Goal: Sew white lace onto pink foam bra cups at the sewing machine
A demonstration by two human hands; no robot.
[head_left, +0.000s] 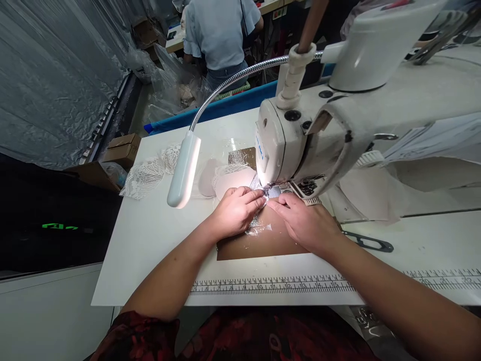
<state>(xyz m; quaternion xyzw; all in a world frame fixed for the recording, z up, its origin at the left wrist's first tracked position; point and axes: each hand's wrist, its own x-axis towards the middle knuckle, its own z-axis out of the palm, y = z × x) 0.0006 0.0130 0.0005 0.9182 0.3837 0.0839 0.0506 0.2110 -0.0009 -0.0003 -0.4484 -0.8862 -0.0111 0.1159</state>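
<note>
Under the needle end of a white sewing machine (pixel 276 143), both hands meet at a piece of white lace fabric (pixel 256 181). My left hand (pixel 238 213) rests just left of the presser foot, its fingers together and pressed down on the lace. On the right side my right hand (pixel 306 220) is closed, thumb and forefinger at the fabric's near edge. My fingers hide most of the part under the needle. A pale pink cup-shaped piece with lace edging (pixel 235 181) lies beyond my left hand. Beneath the hands is a brown sheet (pixel 263 248).
A lamp (pixel 184 170) on a bendy metal neck hangs over the left side. Lace trim (pixel 145 176) lies at the table's left edge. Pale fabric pieces (pixel 370 193) and a dark flat tool (pixel 370 242) are at right. A printed ruler (pixel 270 286) runs along the front. Another person sits beyond.
</note>
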